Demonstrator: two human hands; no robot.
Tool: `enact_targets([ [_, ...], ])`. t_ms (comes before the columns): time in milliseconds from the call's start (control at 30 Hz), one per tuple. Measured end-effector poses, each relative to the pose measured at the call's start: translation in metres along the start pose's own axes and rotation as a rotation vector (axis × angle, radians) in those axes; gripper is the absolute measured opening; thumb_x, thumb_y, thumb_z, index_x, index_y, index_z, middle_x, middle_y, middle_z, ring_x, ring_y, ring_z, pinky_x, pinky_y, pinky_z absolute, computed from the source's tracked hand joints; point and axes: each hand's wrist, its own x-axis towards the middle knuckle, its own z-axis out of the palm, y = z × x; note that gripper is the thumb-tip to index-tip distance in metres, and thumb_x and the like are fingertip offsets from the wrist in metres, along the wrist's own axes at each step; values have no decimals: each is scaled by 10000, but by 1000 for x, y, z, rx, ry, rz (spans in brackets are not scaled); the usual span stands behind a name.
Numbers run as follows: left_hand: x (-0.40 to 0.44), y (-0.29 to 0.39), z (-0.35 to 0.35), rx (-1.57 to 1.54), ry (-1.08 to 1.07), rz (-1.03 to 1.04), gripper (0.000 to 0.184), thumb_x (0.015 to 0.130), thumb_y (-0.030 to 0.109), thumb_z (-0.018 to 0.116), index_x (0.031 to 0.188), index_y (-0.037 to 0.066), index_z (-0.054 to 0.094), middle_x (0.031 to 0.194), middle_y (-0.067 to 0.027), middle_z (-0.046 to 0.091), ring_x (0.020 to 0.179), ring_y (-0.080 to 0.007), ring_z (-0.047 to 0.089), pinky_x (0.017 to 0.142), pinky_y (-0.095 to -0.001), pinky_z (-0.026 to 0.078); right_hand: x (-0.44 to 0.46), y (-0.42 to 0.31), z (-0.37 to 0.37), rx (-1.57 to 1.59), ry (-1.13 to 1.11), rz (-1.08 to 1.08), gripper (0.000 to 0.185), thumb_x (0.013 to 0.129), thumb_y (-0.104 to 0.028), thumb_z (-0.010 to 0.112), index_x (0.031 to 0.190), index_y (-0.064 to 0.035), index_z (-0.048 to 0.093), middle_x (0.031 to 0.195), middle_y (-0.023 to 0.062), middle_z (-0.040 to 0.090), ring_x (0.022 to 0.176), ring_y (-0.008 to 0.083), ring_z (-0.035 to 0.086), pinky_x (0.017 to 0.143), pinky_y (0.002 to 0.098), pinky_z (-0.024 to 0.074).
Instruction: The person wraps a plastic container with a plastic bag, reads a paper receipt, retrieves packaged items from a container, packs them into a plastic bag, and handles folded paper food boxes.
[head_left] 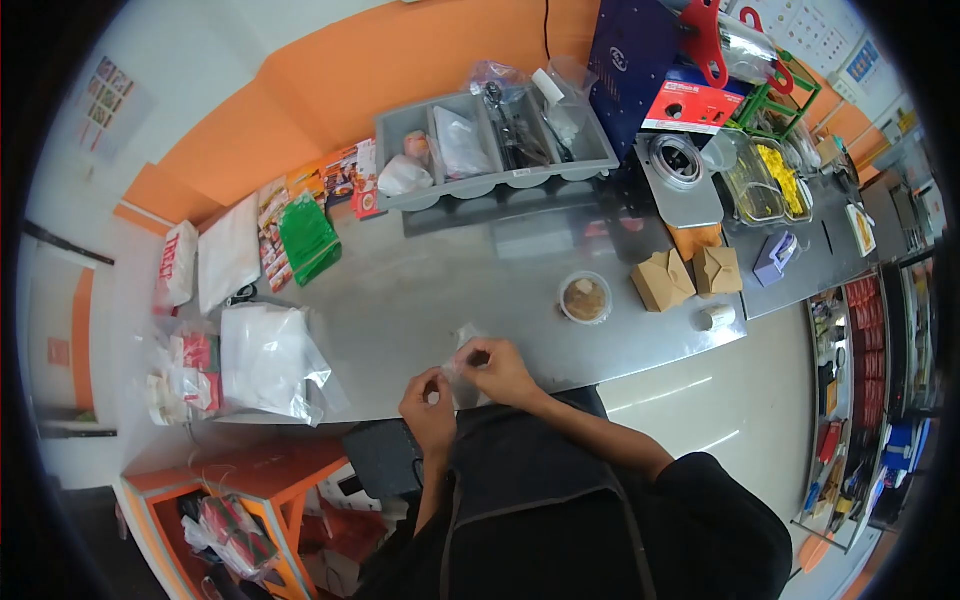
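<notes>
Pinching a clear plastic piece (468,333), the person works left of the round container (570,316) and nearer the body. Left hand (430,410) and right hand (495,372) are curled, thumbs meeting forefingers, apparently both on the plastic. Step in hand is judged to be spreading or parting it; the next move calls for light fingertip control. Right of the container: two brown boxes (662,282). Behind it: a grey divided tray (560,174). Nearest possible obstruction: the container itself.

Red letters, apparently TREAT, on a white packet (178,265) at the table's (400,300) far left corner, print too small to read on the red panel (700,108) of a blue machine (628,85)
</notes>
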Motion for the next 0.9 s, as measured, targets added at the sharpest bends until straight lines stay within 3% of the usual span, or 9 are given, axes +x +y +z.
enact_targets([
  [67, -1, -2, 7, 45, 60, 11, 145, 920, 32, 664, 1046, -41, 665, 916, -71, 674, 864, -123, 636, 807, -262, 512, 3, 5, 2, -88, 248, -267, 139, 794, -48, 721, 909, 10, 669, 832, 118, 676, 766, 210, 675, 702, 334, 542],
  [167, 4, -3, 16, -63, 61, -32, 117, 913, 22, 660, 1017, -28, 639, 891, -54, 657, 837, -112, 620, 785, -262, 507, 6, 1, 2, -208, 269, -325, 177, 787, -14, 684, 960, 7, 654, 845, 143, 651, 768, 263, 671, 718, 354, 542],
  [333, 15, -2, 5, -547, -124, -156, 95, 901, -7, 646, 989, -18, 612, 885, -40, 646, 805, -120, 611, 762, -268, 501, 10, -5, 1, -199, 34, -401, 243, 792, 0, 672, 1032, -2, 631, 900, 151, 632, 798, 282, 658, 739, 379, 535],
  [400, 14, -17, 0, -294, -96, -16, 92, 874, -10, 664, 951, -18, 615, 883, -50, 646, 805, -122, 617, 748, -284, 507, 13, -1, -6, -210, -52, -380, 253, 796, -6, 679, 1044, -4, 627, 936, 157, 630, 812, 286, 655, 747, 383, 532],
  [500, 14, 10, 3, 72, 122, 211, 96, 849, 3, 679, 927, -14, 625, 837, -87, 636, 783, -136, 626, 706, -290, 517, 17, -5, -7, -497, 174, -437, 271, 799, -5, 677, 1065, -6, 622, 963, 155, 625, 817, 308, 651, 746, 391, 531],
  [567, 16, 12, 15, 98, 195, 192, 118, 829, -10, 683, 933, -15, 626, 825, -97, 628, 760, -158, 627, 700, -294, 518, 18, -13, -4, -437, 306, -429, 250, 803, 8, 658, 1050, 2, 626, 975, 168, 630, 839, 345, 654, 736, 400, 528],
  [667, 22, 8, 19, -29, 225, 103, 158, 802, -32, 681, 951, -14, 631, 822, -111, 613, 731, -202, 627, 689, -310, 519, 17, -23, 4, -543, 147, -570, 231, 805, 22, 649, 1034, 11, 625, 958, 173, 634, 833, 331, 656, 708, 396, 527],
  [833, 24, 2, 10, -317, 54, 99, 206, 804, -43, 675, 1007, -17, 648, 835, -117, 605, 728, -229, 629, 678, -335, 520, 32, -14, -10, -416, 43, -324, 179, 823, 42, 657, 999, 16, 635, 942, 141, 641, 841, 259, 661, 685, 350, 532],
  [900, 22, 14, -3, 18, 88, 168, 207, 842, -28, 669, 1048, -18, 656, 805, -100, 633, 738, -187, 637, 699, -311, 518, 35, -8, -14, -260, 74, -150, 172, 833, 64, 649, 998, 16, 635, 932, 118, 649, 858, 228, 660, 688, 323, 532],
])
